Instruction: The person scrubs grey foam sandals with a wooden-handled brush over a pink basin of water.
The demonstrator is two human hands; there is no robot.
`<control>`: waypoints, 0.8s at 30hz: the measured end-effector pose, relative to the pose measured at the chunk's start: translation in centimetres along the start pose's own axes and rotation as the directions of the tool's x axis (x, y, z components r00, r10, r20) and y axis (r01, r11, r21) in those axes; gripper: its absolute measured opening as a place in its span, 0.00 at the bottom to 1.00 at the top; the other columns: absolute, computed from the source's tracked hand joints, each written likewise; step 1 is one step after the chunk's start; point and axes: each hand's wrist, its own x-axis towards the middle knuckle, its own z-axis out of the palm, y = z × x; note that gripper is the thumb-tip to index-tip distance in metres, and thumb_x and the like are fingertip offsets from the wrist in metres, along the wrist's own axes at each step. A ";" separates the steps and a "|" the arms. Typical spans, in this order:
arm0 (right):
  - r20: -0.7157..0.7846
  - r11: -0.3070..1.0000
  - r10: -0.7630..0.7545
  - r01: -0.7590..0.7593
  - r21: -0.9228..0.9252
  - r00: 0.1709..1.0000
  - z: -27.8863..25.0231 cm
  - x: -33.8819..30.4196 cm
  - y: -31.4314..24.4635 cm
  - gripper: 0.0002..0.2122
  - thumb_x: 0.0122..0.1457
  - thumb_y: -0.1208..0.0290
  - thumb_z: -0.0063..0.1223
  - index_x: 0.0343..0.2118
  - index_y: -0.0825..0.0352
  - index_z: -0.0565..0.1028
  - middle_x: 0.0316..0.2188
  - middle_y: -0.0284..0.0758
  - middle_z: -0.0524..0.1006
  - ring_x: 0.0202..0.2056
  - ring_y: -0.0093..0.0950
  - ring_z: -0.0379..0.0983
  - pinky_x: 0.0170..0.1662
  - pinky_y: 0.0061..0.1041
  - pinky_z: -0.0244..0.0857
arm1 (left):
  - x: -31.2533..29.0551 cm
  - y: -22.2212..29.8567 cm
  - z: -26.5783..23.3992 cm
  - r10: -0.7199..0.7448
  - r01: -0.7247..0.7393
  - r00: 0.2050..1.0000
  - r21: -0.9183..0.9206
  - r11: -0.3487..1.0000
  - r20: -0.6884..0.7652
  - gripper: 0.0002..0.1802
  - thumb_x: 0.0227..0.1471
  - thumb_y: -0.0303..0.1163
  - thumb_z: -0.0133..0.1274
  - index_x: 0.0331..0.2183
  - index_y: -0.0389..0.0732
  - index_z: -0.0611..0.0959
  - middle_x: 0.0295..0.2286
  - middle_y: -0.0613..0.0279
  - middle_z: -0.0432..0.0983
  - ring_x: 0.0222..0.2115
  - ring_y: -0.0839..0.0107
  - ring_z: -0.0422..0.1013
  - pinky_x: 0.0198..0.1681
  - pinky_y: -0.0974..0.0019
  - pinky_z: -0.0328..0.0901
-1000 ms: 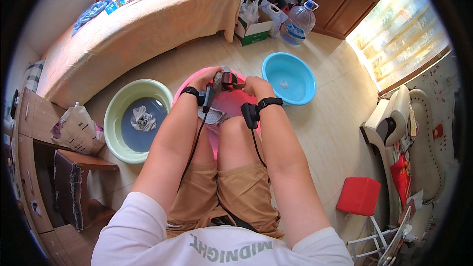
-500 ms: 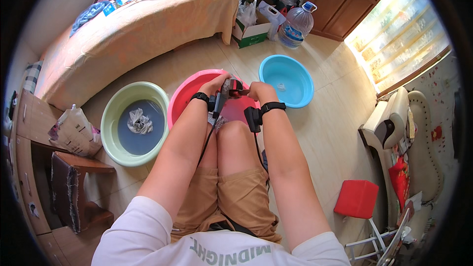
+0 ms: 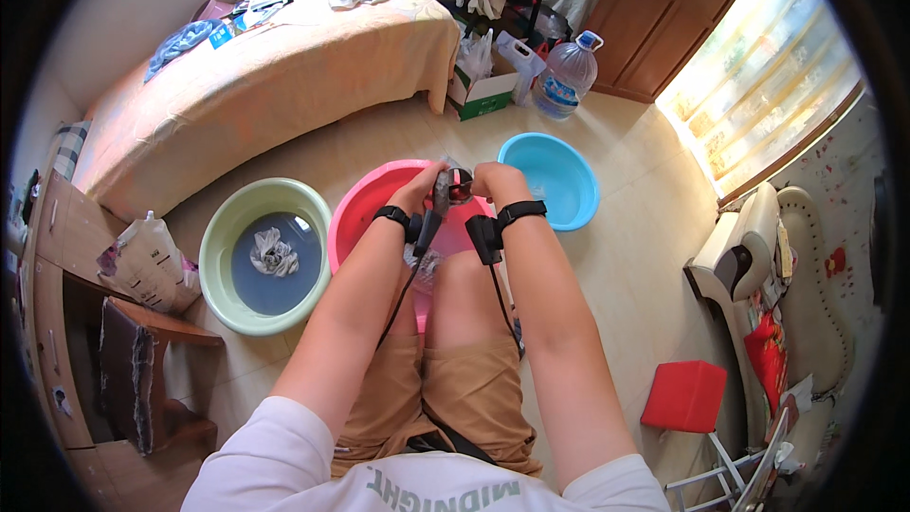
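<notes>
Over the pink basin, between my knees, both hands are raised close together. My left hand is closed on a bunched dark grey cloth, which looks speckled and has a black and reddish part at its upper end. My right hand has its fingers curled in at that end, pinching the same cloth; its fingertips are partly hidden. Lower down, a pale grey patterned fabric shows by my knees at the basin's near side. Wrist straps with black boxes sit on both wrists.
To the left stands a green basin of murky water with a pale wrung cloth in it. A blue basin is at the right. Beyond are a covered bed, a large water bottle and a box. A red stool stands right.
The surroundings sit slightly lower in the picture. My hands stay over the pink basin, with the cloth between them turned a little and my right hand slightly nearer the left.
</notes>
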 end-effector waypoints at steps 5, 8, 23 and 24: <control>-0.207 0.970 -0.211 0.179 -0.162 0.955 -2.9 -2.6 -2.1 0.15 0.56 0.60 0.56 0.39 0.66 0.83 0.39 0.44 0.83 0.39 0.41 0.81 0.41 0.36 0.75 | -1.8 1.0 -0.5 0.064 -0.062 0.998 -0.082 0.995 0.021 0.28 0.55 0.62 0.46 0.33 0.46 0.81 0.28 0.62 0.78 0.29 0.62 0.75 0.32 0.51 0.74; -0.314 0.957 -0.258 0.196 -0.216 0.914 -2.1 -6.0 -3.8 0.13 0.56 0.59 0.55 0.35 0.63 0.83 0.36 0.41 0.83 0.39 0.41 0.81 0.41 0.37 0.75 | -3.3 -1.1 -0.3 0.131 -0.090 0.989 -0.409 0.908 0.074 0.24 0.55 0.59 0.46 0.33 0.49 0.82 0.24 0.68 0.78 0.24 0.68 0.74 0.31 0.58 0.73; -0.184 0.851 -0.354 0.398 0.342 0.917 13.0 -11.9 -3.4 0.18 0.69 0.59 0.38 0.42 0.70 0.74 0.32 0.54 0.79 0.37 0.55 0.75 0.40 0.53 0.66 | -10.2 -9.8 -3.7 -0.101 0.035 0.992 -0.588 0.808 -0.080 0.17 0.48 0.38 0.52 0.42 0.51 0.72 0.34 0.65 0.71 0.33 0.68 0.72 0.33 0.61 0.68; -0.184 0.818 -0.342 0.389 0.423 0.921 12.8 -12.2 -4.1 0.18 0.69 0.58 0.37 0.43 0.69 0.74 0.33 0.54 0.78 0.37 0.55 0.75 0.41 0.54 0.65 | -9.9 -10.0 -4.0 -0.084 0.006 0.991 -0.597 0.802 -0.103 0.17 0.48 0.37 0.52 0.42 0.50 0.72 0.33 0.65 0.70 0.33 0.68 0.71 0.32 0.61 0.67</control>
